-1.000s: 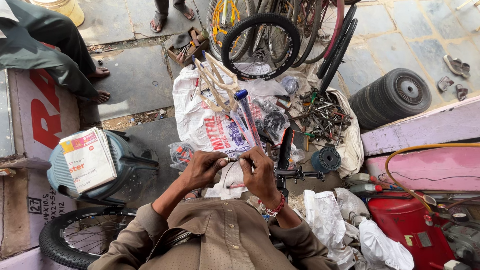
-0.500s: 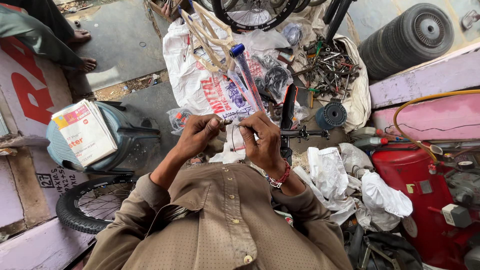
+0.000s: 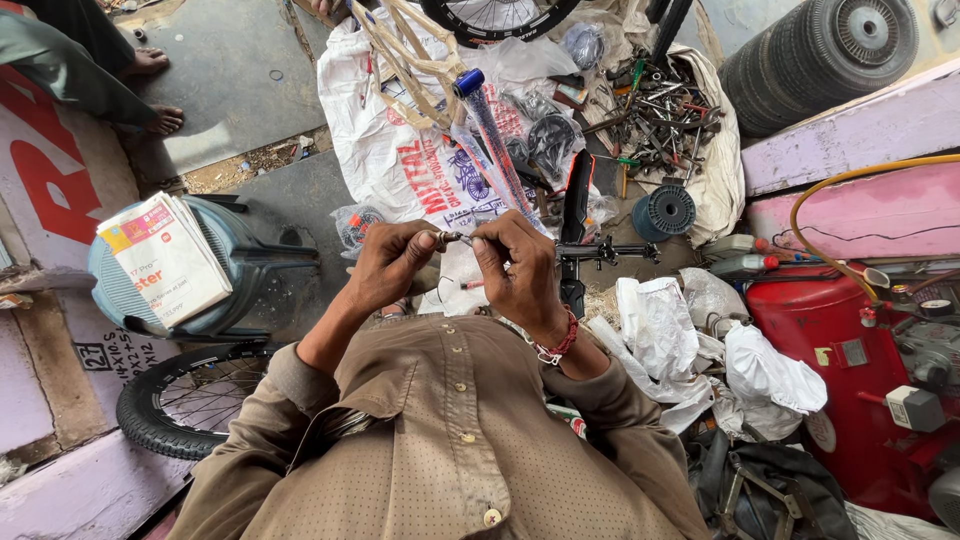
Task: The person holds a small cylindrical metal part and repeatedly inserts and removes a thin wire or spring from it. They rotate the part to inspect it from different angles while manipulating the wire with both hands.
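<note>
My left hand (image 3: 392,262) and my right hand (image 3: 517,270) meet in front of my chest, both pinching a small metal part (image 3: 453,238) between the fingertips. A thin wire loops down below the part. Just beyond my hands a blue bicycle frame tube (image 3: 495,135) wrapped in clear film slants up and away, capped with a blue end. A black bicycle saddle with its clamp (image 3: 577,215) stands right of my right hand. My right wrist wears a red bead bracelet.
White printed sacks (image 3: 400,160) cover the ground ahead, with a pile of metal tools (image 3: 665,110) on one. A grey plastic chair (image 3: 225,270) holding newspapers stands left, a spoked wheel (image 3: 175,405) beside it. Stacked small tyres (image 3: 820,55), a red compressor (image 3: 840,370) and another person's bare feet (image 3: 150,90) are around.
My head has tilted down and closer, so the scene slid upward. My hands stay together on the small part, fingers shifting slightly around it.
</note>
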Available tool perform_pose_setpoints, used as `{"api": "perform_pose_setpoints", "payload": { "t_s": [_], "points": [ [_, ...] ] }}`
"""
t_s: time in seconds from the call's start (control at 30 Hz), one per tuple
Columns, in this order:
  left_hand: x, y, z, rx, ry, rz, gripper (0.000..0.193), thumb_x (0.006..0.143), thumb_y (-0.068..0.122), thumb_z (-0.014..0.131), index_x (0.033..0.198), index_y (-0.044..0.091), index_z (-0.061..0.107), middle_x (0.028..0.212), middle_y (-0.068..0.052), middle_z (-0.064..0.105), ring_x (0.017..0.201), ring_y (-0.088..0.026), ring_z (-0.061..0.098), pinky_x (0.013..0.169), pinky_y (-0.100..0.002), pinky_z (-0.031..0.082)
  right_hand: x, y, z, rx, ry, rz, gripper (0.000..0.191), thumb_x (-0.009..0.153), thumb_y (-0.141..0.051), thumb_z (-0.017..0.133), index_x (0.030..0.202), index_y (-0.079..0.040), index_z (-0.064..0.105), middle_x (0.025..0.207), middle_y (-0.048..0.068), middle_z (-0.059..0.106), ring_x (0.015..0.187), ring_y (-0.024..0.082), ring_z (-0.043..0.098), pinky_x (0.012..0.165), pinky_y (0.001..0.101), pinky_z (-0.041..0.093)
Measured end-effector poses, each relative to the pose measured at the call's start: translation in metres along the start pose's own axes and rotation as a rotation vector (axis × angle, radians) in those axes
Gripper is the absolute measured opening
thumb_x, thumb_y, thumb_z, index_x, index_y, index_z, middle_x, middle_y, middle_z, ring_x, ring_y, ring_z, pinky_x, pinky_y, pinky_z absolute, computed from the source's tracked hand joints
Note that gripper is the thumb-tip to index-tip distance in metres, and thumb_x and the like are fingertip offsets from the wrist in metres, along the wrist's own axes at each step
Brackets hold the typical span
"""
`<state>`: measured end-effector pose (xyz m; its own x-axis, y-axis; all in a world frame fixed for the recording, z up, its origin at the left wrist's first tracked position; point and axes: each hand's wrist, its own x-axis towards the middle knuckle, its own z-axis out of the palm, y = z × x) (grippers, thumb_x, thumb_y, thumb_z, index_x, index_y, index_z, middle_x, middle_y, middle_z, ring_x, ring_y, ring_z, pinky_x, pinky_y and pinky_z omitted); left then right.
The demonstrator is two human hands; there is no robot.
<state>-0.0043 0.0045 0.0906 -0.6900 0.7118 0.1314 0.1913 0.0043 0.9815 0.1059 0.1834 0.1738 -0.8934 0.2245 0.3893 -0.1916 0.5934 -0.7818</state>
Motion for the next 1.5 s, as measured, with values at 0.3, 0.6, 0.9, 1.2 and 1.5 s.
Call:
{"api": "perform_pose_setpoints", "payload": {
  "t_s": [0.3, 0.6, 0.9, 1.2, 1.5],
  "points": [
    [0.000, 0.008, 0.003, 0.061, 0.060, 0.028, 0.048, 0.104, 0.044, 0.057, 0.103, 0.000, 0.077, 0.064, -0.004, 0.063, 0.054, -0.009, 0.050, 0.050, -0.029, 0.039, -0.003, 0.007, 0.002, 0.062, -0.025, 0.089, 0.006, 0.097, -0.004, 0.068, 0.093, 0.000, 0.068, 0.085, 0.006, 0.065, 0.063, 0.010, 0.058, 0.056, 0.0268, 0.045],
    [0.002, 0.016, 0.002, 0.169, 0.109, 0.194, 0.037, 0.103, 0.034, 0.066, 0.108, -0.002, 0.073, 0.075, -0.008, 0.066, 0.061, -0.013, 0.059, 0.057, -0.030, 0.045, -0.002, 0.016, 0.006, 0.072, -0.055, 0.179, 0.008, 0.096, -0.006, 0.068, 0.090, -0.001, 0.069, 0.073, 0.006, 0.065, 0.059, 0.010, 0.055, 0.054, 0.0273, 0.043],
    [0.002, 0.017, 0.005, 0.281, 0.154, 0.208, 0.030, 0.093, 0.025, 0.077, 0.111, 0.001, 0.075, 0.074, -0.007, 0.066, 0.060, -0.015, 0.058, 0.055, -0.032, 0.043, -0.006, 0.044, 0.006, 0.382, -0.208, 0.389, 0.009, 0.096, -0.006, 0.066, 0.092, 0.002, 0.068, 0.076, -0.001, 0.064, 0.068, 0.003, 0.051, 0.058, 0.0232, 0.040],
    [0.002, 0.008, 0.004, 0.250, 0.196, 0.283, 0.030, 0.093, 0.024, 0.077, 0.113, 0.002, 0.075, 0.078, -0.007, 0.066, 0.063, -0.016, 0.060, 0.057, -0.031, 0.045, -0.005, 0.050, 0.014, 0.725, -0.213, 0.539, 0.009, 0.095, -0.006, 0.064, 0.092, 0.002, 0.067, 0.080, -0.001, 0.064, 0.071, 0.003, 0.050, 0.062, 0.0215, 0.039],
    [0.003, -0.001, -0.012, 0.258, 0.090, 0.277, 0.027, 0.090, 0.015, 0.080, 0.112, 0.002, 0.075, 0.080, -0.009, 0.070, 0.063, -0.017, 0.064, 0.057, -0.031, 0.047, -0.005, 0.039, 0.014, 0.174, -0.165, 0.172, 0.004, 0.095, -0.003, 0.068, 0.093, 0.001, 0.069, 0.073, 0.002, 0.065, 0.063, 0.003, 0.054, 0.055, 0.0252, 0.041]
  ]
}}
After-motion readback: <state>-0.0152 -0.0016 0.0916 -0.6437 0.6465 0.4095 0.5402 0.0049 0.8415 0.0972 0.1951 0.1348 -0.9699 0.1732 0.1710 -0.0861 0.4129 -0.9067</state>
